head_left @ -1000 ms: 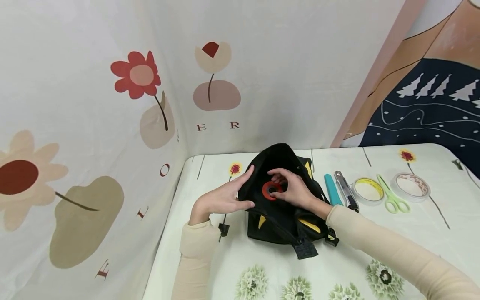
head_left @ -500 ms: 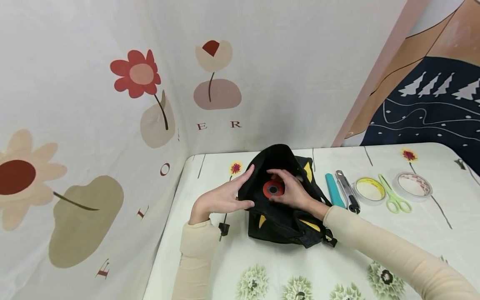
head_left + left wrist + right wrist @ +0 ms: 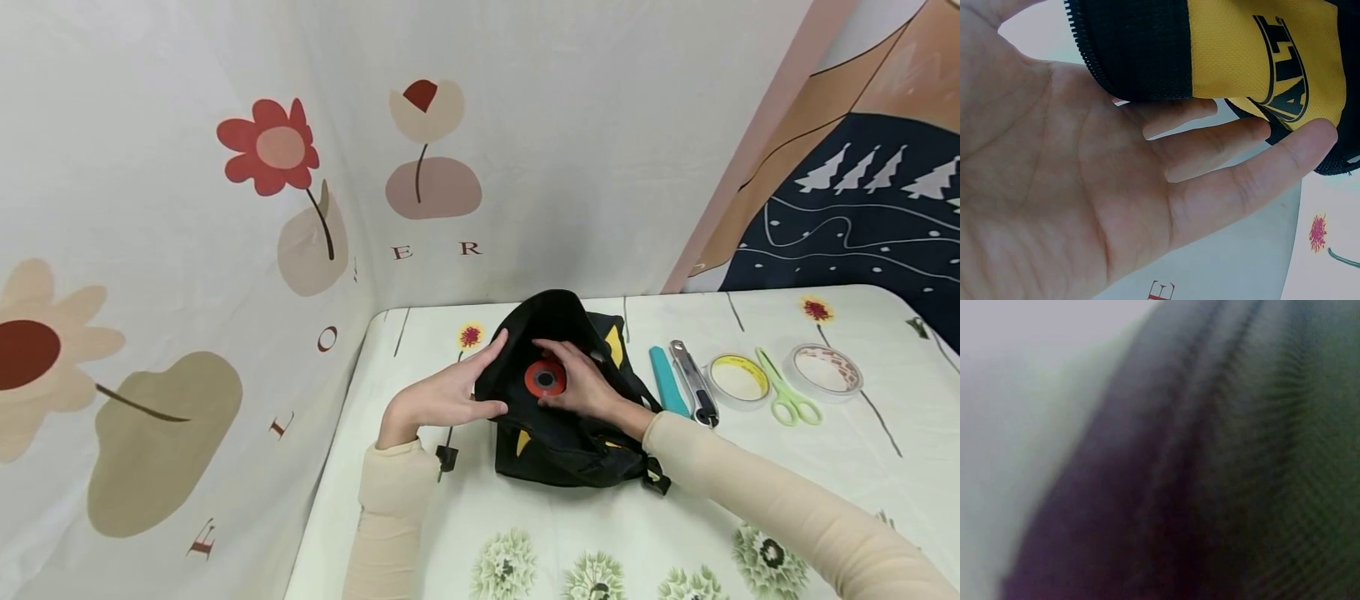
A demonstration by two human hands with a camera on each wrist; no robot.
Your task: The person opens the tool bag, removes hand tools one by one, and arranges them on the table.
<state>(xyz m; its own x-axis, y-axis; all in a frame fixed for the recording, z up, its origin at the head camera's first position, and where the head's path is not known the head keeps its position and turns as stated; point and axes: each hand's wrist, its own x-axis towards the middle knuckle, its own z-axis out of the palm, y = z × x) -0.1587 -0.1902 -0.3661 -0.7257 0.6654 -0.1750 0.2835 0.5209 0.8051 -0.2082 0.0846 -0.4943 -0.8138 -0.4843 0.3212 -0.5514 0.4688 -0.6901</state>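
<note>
A black tool bag (image 3: 547, 462) with yellow panels lies on the table, its mouth spread wide. My left hand (image 3: 442, 396) holds the left rim of that mouth, thumb and forefinger apart. In the left wrist view the bag's zipped edge and yellow lettered panel (image 3: 1232, 53) cross the nearly straight fingers (image 3: 1241, 187). My right hand (image 3: 588, 387) reaches into the bag, curled about a red roll of tape (image 3: 534, 380) with a dark core. Its thumb is at the roll's lower edge and a finger arches above. Blurred dark cloth (image 3: 1147, 506) fills much of the right wrist view.
Right of the bag lie a teal case (image 3: 667, 382), a utility knife (image 3: 693, 383), a yellow-lined roll of tape (image 3: 761, 385), green scissors (image 3: 783, 392) and a clear roll of tape (image 3: 855, 379). A black buckle (image 3: 447, 457) lies to the left. A cloth-covered wall (image 3: 570, 167) rises behind.
The red roll has turned to face the camera more fully, and my right thumb has slipped from its face to its lower edge. The bag's front strap has drawn back; my left hand stays put.
</note>
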